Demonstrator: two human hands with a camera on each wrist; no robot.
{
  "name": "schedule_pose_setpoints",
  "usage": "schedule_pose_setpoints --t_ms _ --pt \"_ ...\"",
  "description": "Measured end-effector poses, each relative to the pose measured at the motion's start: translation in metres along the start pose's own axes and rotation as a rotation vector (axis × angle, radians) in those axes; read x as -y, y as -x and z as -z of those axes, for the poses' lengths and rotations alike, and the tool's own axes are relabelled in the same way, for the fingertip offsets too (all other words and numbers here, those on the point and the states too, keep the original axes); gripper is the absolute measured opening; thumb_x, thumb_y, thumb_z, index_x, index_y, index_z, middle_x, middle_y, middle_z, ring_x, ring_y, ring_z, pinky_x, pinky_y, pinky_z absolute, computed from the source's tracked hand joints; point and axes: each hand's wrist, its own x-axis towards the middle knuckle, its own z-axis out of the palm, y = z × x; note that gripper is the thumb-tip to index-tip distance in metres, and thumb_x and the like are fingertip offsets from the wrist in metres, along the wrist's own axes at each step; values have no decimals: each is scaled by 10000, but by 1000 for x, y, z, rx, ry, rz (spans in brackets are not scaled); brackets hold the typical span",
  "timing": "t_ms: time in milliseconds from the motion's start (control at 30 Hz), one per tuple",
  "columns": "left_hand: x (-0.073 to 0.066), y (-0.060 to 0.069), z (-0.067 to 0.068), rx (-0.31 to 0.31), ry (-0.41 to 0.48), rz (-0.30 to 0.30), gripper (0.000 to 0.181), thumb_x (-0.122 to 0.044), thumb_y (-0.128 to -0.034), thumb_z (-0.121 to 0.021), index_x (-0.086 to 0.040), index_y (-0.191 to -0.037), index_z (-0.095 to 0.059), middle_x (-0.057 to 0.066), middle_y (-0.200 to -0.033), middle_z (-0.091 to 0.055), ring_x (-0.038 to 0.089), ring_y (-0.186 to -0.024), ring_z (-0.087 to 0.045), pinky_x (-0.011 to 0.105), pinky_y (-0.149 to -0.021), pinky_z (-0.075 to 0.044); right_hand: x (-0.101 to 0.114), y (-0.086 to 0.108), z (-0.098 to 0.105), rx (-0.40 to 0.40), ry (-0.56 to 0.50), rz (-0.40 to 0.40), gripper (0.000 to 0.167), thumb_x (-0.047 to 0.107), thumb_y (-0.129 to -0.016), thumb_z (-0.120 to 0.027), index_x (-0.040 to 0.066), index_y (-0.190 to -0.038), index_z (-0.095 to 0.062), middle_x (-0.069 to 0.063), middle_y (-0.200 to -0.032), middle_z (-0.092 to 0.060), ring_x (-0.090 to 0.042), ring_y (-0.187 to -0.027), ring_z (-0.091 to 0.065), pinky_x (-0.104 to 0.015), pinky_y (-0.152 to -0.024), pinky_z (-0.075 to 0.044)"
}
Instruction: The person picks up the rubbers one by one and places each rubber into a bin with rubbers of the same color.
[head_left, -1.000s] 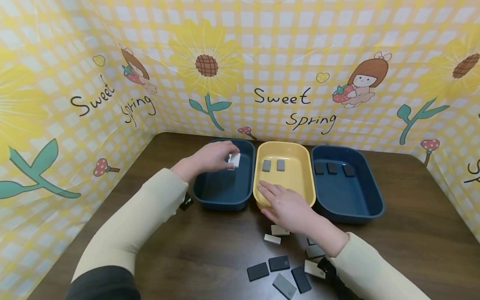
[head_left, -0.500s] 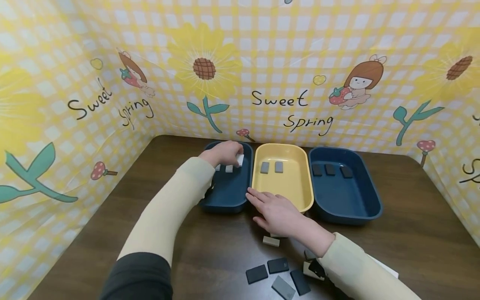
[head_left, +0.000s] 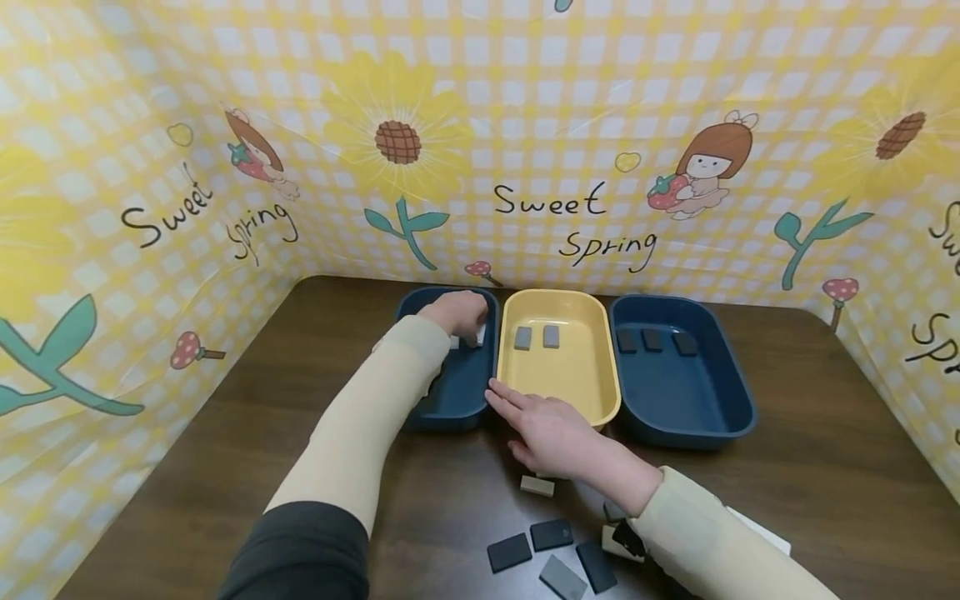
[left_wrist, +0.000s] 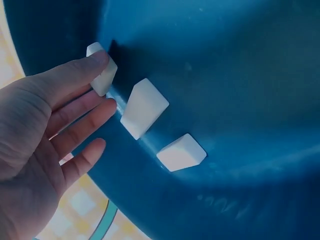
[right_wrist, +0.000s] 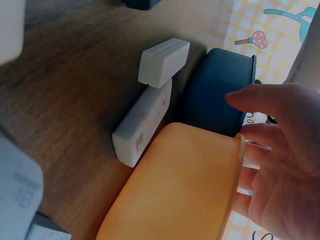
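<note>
White is the colour of the small block (left_wrist: 109, 78) that the left hand (left_wrist: 37, 125) pinches at the far end of the left blue bin (head_left: 459, 390), over on the bin's right side. Its long side seems to run from near to far, but the hand hides part of it, and I cannot tell if it touches the bottom. Two other white blocks (left_wrist: 145, 107) sit in a row to its left. The right hand (head_left: 553, 435) is farther from the small block, nearer and to the right, with loose, straight fingers holding nothing, by the near left corner of the yellow bin (head_left: 562, 379). Two grey blocks (head_left: 551, 337) lie in there. Farther right, three black blocks (head_left: 652, 340) lie in the right blue bin (head_left: 678, 392). More loose blocks (head_left: 509, 553) lie on the near part of the brown table (head_left: 300, 358).
</note>
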Motion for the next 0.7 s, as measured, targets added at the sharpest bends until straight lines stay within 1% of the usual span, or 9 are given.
schedule_pose_setpoints --t_ms 67,200,400,567,700 --pt "-2 -3 0 -7 -25 -6 146 -146 -838 -770 -110 -946 -678 32 -888 -635 213 -836 -576 358 -778 -482 -1 0 0 -7 4 6 665 197 -875 -711 65 -1463 -430 -92 -1521 -373 -236 -1009 -636 -376 -846 -518" --pt "-2 -9 -2 -2 -40 9 144 -155 -834 -776 -127 -924 -668 22 -880 -631 209 -843 -574 362 -791 -478 -2 0 1 0 5 3 657 198 -882 -699 70 -1466 -427 -86 -1523 -371 -230 -986 -642 -369 -846 -517" --pt "2 -14 -12 1 -7 37 166 -193 -833 -784 -143 -946 -673 13 -892 -633 211 -861 -570 362 -797 -478 0 0 -2 6 9 -2 653 193 -884 -694 70 -1466 -426 -81 -1524 -371 -221 -932 -648 -356 -810 -523" --pt "2 -14 -13 -5 20 50 181 -199 -833 -785 -145 -957 -665 24 -900 -633 221 -865 -571 368 -787 -481 -1 0 -1 6 16 -5 668 194 -878 -699 71 -1471 -417 -80 -1529 -362 -210 -904 -643 -342 -785 -525" --pt "3 -12 -10 -3 11 56 190 -212 -838 -781 -151 -985 -677 14 -903 -640 213 -855 -579 357 -775 -490 -1 0 -1 7 14 -8 674 194 -879 -698 75 -1476 -410 -77 -1535 -353 -204 -903 -638 -336 -785 -524"
